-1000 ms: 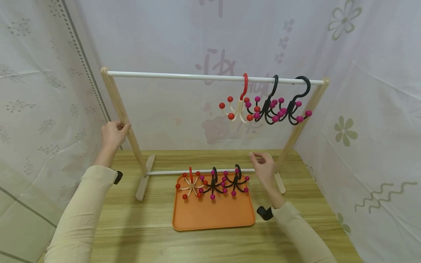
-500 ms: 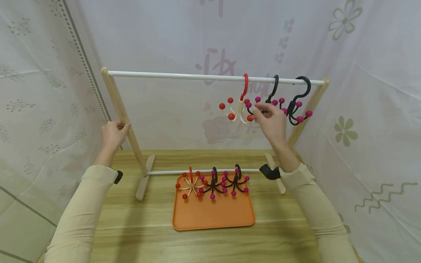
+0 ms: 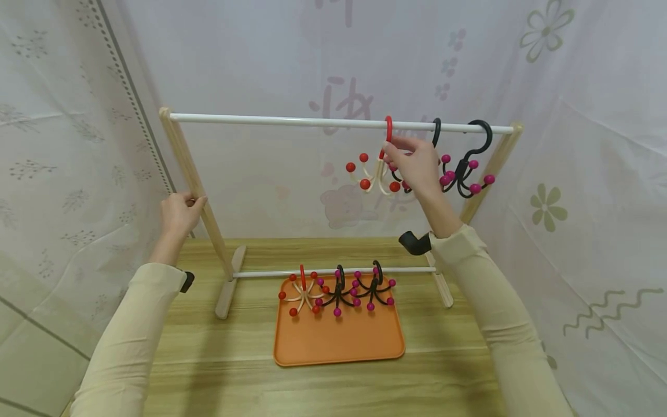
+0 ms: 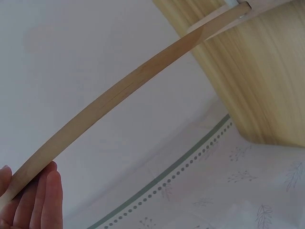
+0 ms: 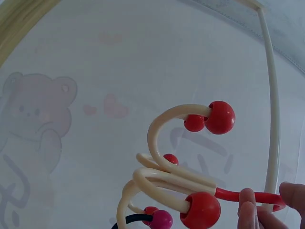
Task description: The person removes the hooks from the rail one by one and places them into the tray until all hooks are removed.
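Note:
My left hand (image 3: pixel 179 215) grips the left wooden post (image 3: pixel 190 168) of a hanging rack; the left wrist view shows thumb and fingers on either side of it. My right hand (image 3: pixel 417 165) pinches the red hook (image 5: pixel 228 194) of a cream multi-arm hanger (image 3: pixel 380 174) with red ball tips. That hanger hangs from the white rail (image 3: pixel 281 121). Two black multi-arm hangers with magenta balls hang further right: the outer one (image 3: pixel 461 171) shows fully, while my right hand partly hides the inner one (image 3: pixel 436 130).
On the wooden table (image 3: pixel 219 370) lies an orange tray (image 3: pixel 339 344). Along its back half sit a cream-and-red hanger (image 3: pixel 304 294) and two black-and-magenta hangers, one in the middle (image 3: pixel 337 294) and one at the right (image 3: pixel 373 288). A lower white bar (image 3: pixel 266 274) runs behind the tray.
My right hand has risen from beside the tray, passed the inner black hanger and moved left to the red hook. My left hand has stayed on the post.

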Available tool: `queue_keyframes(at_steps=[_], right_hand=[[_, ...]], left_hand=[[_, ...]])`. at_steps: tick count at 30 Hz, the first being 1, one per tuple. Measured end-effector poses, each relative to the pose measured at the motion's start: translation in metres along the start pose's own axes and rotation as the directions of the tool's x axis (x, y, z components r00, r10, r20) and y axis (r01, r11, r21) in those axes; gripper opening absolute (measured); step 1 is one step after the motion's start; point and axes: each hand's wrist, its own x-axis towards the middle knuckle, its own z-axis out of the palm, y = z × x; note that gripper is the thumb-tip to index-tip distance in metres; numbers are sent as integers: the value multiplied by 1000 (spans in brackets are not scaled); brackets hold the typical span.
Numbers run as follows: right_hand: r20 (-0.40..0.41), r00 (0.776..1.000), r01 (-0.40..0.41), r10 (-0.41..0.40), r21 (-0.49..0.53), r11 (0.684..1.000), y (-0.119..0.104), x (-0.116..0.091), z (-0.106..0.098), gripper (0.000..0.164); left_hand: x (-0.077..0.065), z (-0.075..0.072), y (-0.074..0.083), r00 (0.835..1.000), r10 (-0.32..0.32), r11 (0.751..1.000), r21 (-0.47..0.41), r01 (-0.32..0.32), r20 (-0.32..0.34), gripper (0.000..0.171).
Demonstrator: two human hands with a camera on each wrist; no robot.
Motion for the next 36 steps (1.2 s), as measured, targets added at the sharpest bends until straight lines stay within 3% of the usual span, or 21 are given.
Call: queue_keyframes(at_steps=[10, 19, 26, 31, 36], right_hand=[[-88, 992, 93, -90, 25, 995, -6, 6, 4, 28], [-106, 990, 103, -97, 56, 993, -5, 8, 6, 28], [-131, 975, 196, -179, 137, 971, -36, -20, 5, 25], [-120, 962, 266, -245, 207, 941, -34, -29, 7, 23], [-83, 969, 245, -231, 267, 932, -18, -34, 12, 26]], left_hand=[[0, -1, 0, 1000, 7, 1000, -9, -7, -4, 45], [0, 0, 0, 1000, 1, 1000, -1, -1, -2, 45], [2, 0, -1, 1000, -4, 1000, -2, 4, 3, 47], [2, 0, -1, 1000, -6, 1000, 6, 6, 4, 47], [1, 0, -1, 1000, 1, 1000, 7, -1, -9, 46]])
